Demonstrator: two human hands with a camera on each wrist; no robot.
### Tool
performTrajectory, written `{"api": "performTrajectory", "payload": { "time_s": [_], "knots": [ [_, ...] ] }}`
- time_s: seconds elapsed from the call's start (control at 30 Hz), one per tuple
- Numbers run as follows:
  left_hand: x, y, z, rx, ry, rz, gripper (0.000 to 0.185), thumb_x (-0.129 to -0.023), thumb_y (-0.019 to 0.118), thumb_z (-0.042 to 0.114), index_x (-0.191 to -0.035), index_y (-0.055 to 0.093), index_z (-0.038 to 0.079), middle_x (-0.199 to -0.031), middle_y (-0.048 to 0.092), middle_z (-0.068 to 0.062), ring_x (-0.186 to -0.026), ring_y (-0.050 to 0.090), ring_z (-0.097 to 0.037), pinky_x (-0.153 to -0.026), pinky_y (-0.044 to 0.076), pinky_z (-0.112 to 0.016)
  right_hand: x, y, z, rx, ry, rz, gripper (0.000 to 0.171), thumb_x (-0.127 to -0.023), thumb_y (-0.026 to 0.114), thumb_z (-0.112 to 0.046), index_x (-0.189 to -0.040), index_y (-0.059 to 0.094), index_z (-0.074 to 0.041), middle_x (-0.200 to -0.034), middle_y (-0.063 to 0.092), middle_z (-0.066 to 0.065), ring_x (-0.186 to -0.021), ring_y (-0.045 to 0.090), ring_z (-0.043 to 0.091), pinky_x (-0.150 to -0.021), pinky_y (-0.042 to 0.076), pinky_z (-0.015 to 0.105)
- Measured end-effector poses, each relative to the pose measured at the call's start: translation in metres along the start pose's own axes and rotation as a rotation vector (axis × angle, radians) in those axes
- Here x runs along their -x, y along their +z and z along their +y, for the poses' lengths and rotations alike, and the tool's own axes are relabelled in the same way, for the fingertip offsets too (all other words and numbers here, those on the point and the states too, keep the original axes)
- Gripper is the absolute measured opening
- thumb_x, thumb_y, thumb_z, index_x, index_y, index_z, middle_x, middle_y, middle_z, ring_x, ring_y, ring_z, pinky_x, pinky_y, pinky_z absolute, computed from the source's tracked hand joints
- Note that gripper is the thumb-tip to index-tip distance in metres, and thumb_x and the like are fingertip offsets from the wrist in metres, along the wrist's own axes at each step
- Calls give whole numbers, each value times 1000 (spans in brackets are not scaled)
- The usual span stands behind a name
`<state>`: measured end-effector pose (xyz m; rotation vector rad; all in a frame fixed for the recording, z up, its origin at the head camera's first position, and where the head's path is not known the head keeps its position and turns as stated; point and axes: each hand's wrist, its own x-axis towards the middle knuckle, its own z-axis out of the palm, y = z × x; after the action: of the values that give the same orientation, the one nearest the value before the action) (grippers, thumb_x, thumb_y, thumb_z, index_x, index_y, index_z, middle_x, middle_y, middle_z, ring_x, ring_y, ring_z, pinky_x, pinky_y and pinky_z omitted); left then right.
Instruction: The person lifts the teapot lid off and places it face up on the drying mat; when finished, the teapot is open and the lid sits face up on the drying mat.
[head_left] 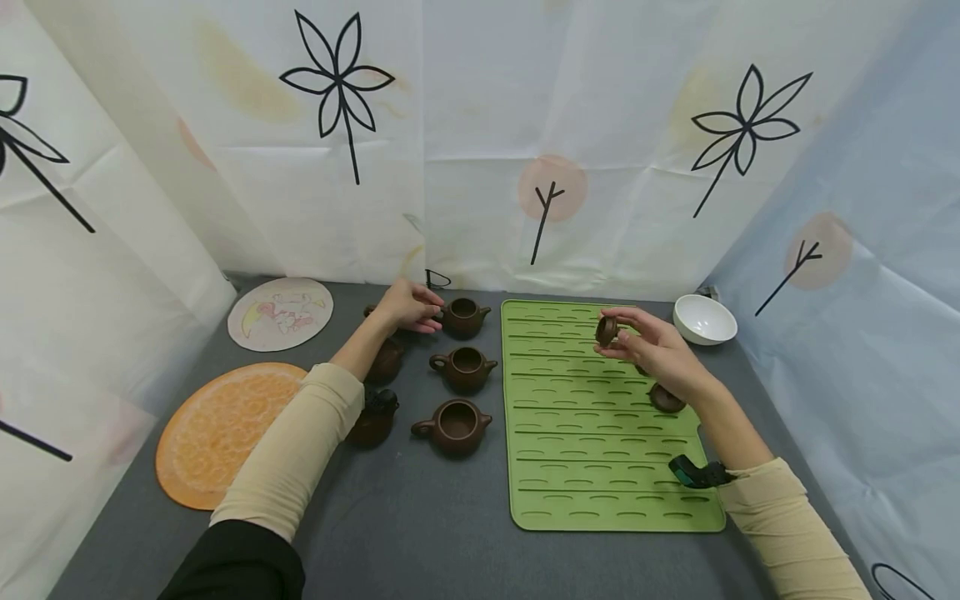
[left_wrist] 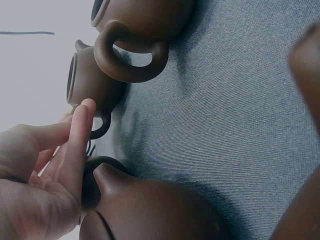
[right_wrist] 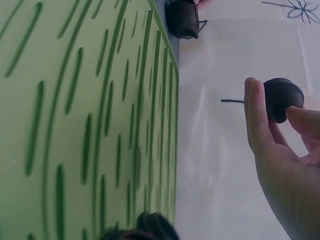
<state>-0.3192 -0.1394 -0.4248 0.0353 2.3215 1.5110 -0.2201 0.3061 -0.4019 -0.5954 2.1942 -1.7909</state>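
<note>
At the back of the table, my left hand (head_left: 411, 307) holds the handle of a small dark brown teapot (head_left: 463, 318) that has no lid on. The left wrist view shows its fingertips (left_wrist: 89, 106) at that handle, partly hiding it. Above the green mat, my right hand (head_left: 660, 350) pinches a small brown teapot lid (head_left: 606, 331) between thumb and fingers. The right wrist view shows the lid's (right_wrist: 282, 95) rounded knob by the thumb. Another lid (head_left: 666, 398) lies on the mat under the right hand, and part of one more shows beside it.
Two more lidless teapots, one in the middle (head_left: 465, 379) and one in front (head_left: 456, 442), stand in the same column. Darker teapots (head_left: 371, 429) sit left, partly behind the left arm. The ribbed green mat (head_left: 600, 500), a white bowl (head_left: 705, 321), and orange (head_left: 217, 442) and pale (head_left: 247, 333) round mats surround them.
</note>
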Motion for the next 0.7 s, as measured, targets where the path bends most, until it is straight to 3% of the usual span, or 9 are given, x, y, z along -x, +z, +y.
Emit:
{"api": "performTrajectory", "payload": {
  "time_s": [0.13,0.23,0.37,0.5,0.6,0.7],
  "knots": [
    [1,1,1,1,3,0,29,-109,62,4,-135,71,-3,-138,70,-27,-73,78,-9,-95,67,-49,14,-9,13,-77,56,19,49,-119,45,-20,-163,40,-1,-160,45,2,-129,71,10,-112,59,32],
    [1,0,1,-1,5,1,29,-109,62,4,-135,71,-3,-138,70,-27,-73,78,-8,-95,66,-49,21,-13,22,-25,90,57,54,-115,55,-18,-162,39,3,-156,51,1,-127,71,7,-110,60,36],
    [3,0,2,-3,0,4,29,-109,62,4,-136,71,-3,-138,70,-27,-72,77,-8,-97,66,-50,27,-16,33,103,158,86,61,-110,67,-16,-161,41,5,-156,54,12,-120,73,2,-104,64,34],
    [3,-1,2,-8,-4,5,29,-110,62,6,-136,71,-2,-139,70,-27,-72,77,-8,-96,66,-49,29,-15,37,180,213,85,64,-109,68,-13,-163,39,5,-156,51,30,-113,74,1,-97,64,27],
    [2,-1,2,-13,-3,4,28,-110,62,6,-136,71,-2,-138,70,-27,-72,77,-8,-94,67,-48,29,-12,41,214,210,85,62,-108,66,-6,-162,39,8,-147,54,39,-108,76,4,-94,65,26],
    [2,0,1,-20,2,3,28,-110,62,6,-135,71,-2,-138,70,-28,-72,78,-9,-93,67,-48,26,-11,48,256,200,78,60,-107,65,-2,-161,40,9,-137,59,39,-104,79,9,-91,66,26]
  ]
}}
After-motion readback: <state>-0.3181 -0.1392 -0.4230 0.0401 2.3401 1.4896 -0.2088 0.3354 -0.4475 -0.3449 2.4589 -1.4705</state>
